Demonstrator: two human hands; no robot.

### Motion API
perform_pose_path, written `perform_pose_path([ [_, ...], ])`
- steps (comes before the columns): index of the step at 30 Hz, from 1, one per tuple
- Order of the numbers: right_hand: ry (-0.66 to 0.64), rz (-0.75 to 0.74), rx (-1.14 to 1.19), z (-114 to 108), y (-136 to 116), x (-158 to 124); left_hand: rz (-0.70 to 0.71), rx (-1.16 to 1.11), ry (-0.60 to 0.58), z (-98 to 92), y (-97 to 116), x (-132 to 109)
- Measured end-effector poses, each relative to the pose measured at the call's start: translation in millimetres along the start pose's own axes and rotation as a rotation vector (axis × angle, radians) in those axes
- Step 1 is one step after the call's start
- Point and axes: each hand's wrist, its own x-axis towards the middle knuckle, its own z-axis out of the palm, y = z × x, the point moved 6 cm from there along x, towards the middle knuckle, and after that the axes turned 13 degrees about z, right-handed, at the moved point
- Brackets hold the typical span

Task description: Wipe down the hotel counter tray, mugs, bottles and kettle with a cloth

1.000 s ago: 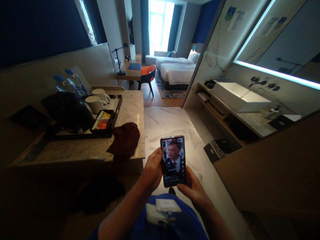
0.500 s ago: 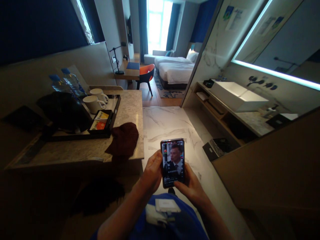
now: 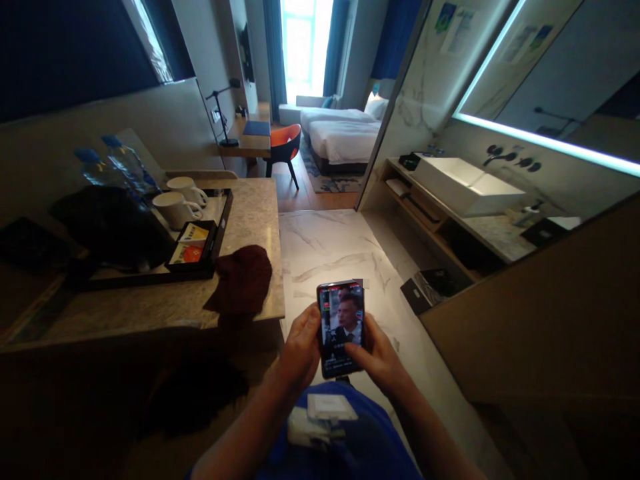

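Observation:
A smartphone (image 3: 341,328) is held upright in front of me, its lit screen playing a video of a person in a dark suit. My left hand (image 3: 301,348) grips its left edge, with the thumb along the side. My right hand (image 3: 381,355) wraps the right edge, and its thumb lies over the lower part of the screen. Beyond the left hand, a crumpled dark red cloth (image 3: 245,279) rests on the corner of the stone counter (image 3: 257,207). Below the phone, a white card-like piece (image 3: 332,407) shows against my blue clothing.
On the counter, a black tray (image 3: 225,212) carries white mugs (image 3: 176,209), a box of sachets (image 3: 193,245) and water bottles (image 3: 127,160). At right stand a white basin (image 3: 465,185) and a bin (image 3: 427,291). An orange chair (image 3: 286,141) and a bed (image 3: 343,137) are further off.
My right thumb has moved up the screen from the phone's bottom edge. The view has shifted slightly, so the room sits a little further left. Both hands keep hold of the phone.

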Motion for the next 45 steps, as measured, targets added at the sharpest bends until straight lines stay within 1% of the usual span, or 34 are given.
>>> perform_pose_path([
  [3, 0.054, -0.01, 0.091, -11, -5, 4, -0.021, 0.001, -0.01, 1.8, -1, -2],
  [5, 0.049, -0.004, 0.19, -14, -5, 6, -0.023, 0.006, -0.019, 2.7, -1, -2],
  [8, -0.056, 0.058, 0.385, -6, 4, 7, -0.015, 0.009, -0.007, 1.8, 0, 0],
  [10, -0.134, 0.16, 0.496, 4, 19, 6, -0.024, 0.004, 0.012, 0.4, 0, 2],
  [13, -0.279, 0.364, 0.625, 23, 46, 1, -0.054, -0.027, 0.061, -2.4, 0, 5],
  [15, -0.38, 0.439, 0.674, 33, 56, -3, -0.064, -0.04, 0.096, -4.6, 1, 6],
  [17, -0.435, 0.452, 0.695, 38, 58, -5, -0.076, -0.045, 0.111, -5.8, 2, 6],
  [23, -0.495, 0.416, 0.689, 42, 48, -4, -0.081, -0.02, 0.104, -5.2, 4, 8],
  [25, -0.497, 0.408, 0.697, 43, 48, -3, -0.081, 0.001, 0.078, -5.3, 4, 7],
  [27, -0.486, 0.409, 0.699, 42, 49, -3, -0.099, 0.022, 0.022, -6.7, 4, 5],
  [28, -0.48, 0.409, 0.699, 42, 49, -3, -0.108, 0.044, -0.025, -7.7, 3, 4],
  [30, -0.477, 0.408, 0.706, 41, 48, -3, -0.106, 0.133, -0.16, -9.5, 3, 1],
  [32, -0.475, 0.401, 0.722, 41, 46, -3, -0.063, 0.258, -0.297, -11.3, 3, -1],
  [33, -0.472, 0.399, 0.725, 41, 45, -3, -0.035, 0.309, -0.339, -12.4, 3, -2],
  [35, -0.455, 0.401, 0.719, 42, 44, -3, -0.014, 0.353, -0.356, -15.1, 2, -2],
  [37, -0.431, 0.401, 0.71, 42, 44, -4, 0.001, 0.374, -0.308, -18.1, 1, -1],
  [39, -0.386, 0.394, 0.708, 39, 45, -4, 0.071, 0.433, -0.265, -19.3, 5, 1],
  [40, -0.359, 0.389, 0.709, 37, 46, -4, 0.121, 0.488, -0.262, -18.8, 8, 1],
  [41, -0.333, 0.386, 0.707, 35, 47, -4, 0.169, 0.548, -0.271, -17.9, 12, 2],
  [43, -0.299, 0.386, 0.702, 30, 48, -5, 0.227, 0.657, -0.326, -14.7, 17, 0],
  [45, -0.302, 0.387, 0.698, 28, 48, -6, 0.22, 0.734, -0.39, -12.7, 17, -3],
])
